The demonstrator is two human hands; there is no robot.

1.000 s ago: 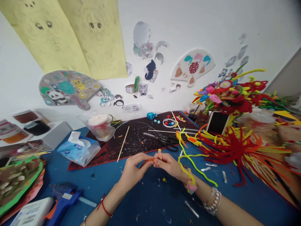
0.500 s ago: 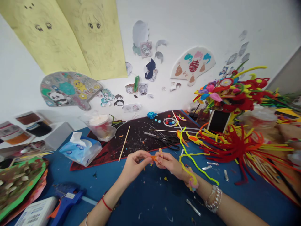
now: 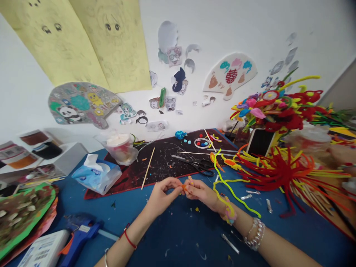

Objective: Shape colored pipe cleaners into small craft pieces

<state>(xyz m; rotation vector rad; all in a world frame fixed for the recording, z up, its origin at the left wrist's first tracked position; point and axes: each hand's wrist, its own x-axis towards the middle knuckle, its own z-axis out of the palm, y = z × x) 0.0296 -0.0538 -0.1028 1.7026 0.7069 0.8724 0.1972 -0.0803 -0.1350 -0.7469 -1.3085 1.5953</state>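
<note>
A small orange piece (image 3: 184,187) is pinched between my two hands above the blue table (image 3: 178,237). My left hand (image 3: 167,194) holds its left side with thumb and fingertips. On the other side, my right hand (image 3: 198,191) has its fingers closed round the piece, and a small yellowish bit shows above them. The piece is mostly hidden by my fingers. A yellow and pink fuzzy band circles my right wrist, close to a long yellow-green pipe cleaner (image 3: 236,200).
Scissors (image 3: 194,163) and a wooden stick (image 3: 148,168) lie on the dark mat (image 3: 130,170). Red pipe cleaners (image 3: 283,170) and a phone (image 3: 260,142) are at right. Left are a tissue pack (image 3: 96,176) and a blue glue gun (image 3: 80,235). Part of another person's hand shows far right.
My hands have come slightly closer together, and less of the orange piece shows between them. The whole view has shifted slightly.
</note>
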